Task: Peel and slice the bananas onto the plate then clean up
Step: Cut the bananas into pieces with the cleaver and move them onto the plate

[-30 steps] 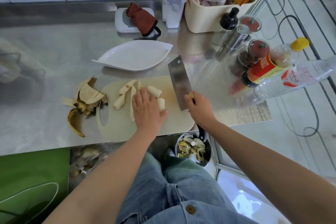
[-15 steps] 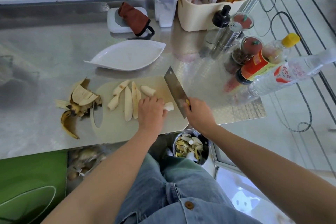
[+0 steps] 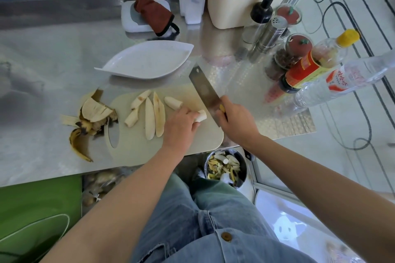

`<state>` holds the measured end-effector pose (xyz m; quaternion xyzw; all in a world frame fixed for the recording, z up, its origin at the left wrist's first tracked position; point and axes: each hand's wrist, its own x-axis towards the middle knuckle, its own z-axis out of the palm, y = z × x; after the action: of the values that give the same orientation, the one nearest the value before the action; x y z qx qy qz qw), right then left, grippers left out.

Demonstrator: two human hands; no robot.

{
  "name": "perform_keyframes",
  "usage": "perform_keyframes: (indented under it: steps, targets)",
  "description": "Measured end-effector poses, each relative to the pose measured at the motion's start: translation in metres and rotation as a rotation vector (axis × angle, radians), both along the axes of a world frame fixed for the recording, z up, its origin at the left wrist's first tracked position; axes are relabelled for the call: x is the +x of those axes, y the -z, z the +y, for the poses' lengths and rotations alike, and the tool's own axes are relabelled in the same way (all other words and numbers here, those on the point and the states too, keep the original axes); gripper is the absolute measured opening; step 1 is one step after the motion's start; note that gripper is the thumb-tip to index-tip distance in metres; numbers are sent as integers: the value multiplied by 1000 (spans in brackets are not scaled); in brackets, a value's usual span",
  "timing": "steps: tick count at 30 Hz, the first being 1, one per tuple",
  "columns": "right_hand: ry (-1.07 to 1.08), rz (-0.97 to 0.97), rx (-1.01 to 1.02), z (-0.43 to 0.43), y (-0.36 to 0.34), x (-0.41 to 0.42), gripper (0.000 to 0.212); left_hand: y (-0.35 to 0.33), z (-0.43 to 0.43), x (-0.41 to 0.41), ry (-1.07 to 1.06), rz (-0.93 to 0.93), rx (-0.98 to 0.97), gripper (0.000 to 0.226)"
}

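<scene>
Left hand [image 3: 179, 127] pinching banana piece [image 3: 202, 115], right hand [image 3: 237, 123] gripping cleaver [image 3: 205, 94] (right edge of board [image 3: 132, 151])

A pale cutting board [image 3: 132, 147] lies flat, its handle hole at the left end. Left of its centre lie two long banana halves [image 3: 149, 119] side by side, with two shorter pieces [image 3: 141, 99] beside them and a stubby piece [image 3: 173, 102] near its far edge. On its right part the left hand [image 3: 179, 128] pins a short stub [image 3: 201, 115]; the cleaver [image 3: 205, 92], gripped by the right hand [image 3: 237, 121], slants just right of that. Browned peels [image 3: 94, 113] heap at its left end, and a white leaf-shaped plate [image 3: 149, 60] sits just beyond its far edge
</scene>
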<state>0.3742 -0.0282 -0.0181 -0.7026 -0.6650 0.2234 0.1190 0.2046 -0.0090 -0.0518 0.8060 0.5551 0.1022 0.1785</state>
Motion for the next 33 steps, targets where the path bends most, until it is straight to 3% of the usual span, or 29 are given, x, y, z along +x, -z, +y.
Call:
perform_keyframes:
  steps: [6, 25, 33]
  targets:
    - [-71, -66, -36, -5, 2, -4, 23, -1, 6, 3, -18, -7, -33, 17]
    - [-89, -165, -142, -7, 5, -15, 18, -1, 4, 2, -69, 56, -26, 15]
    - [-55, -61, -64, -1, 1, -13, 21, 0, 3, 0, -63, 59, -18, 18]
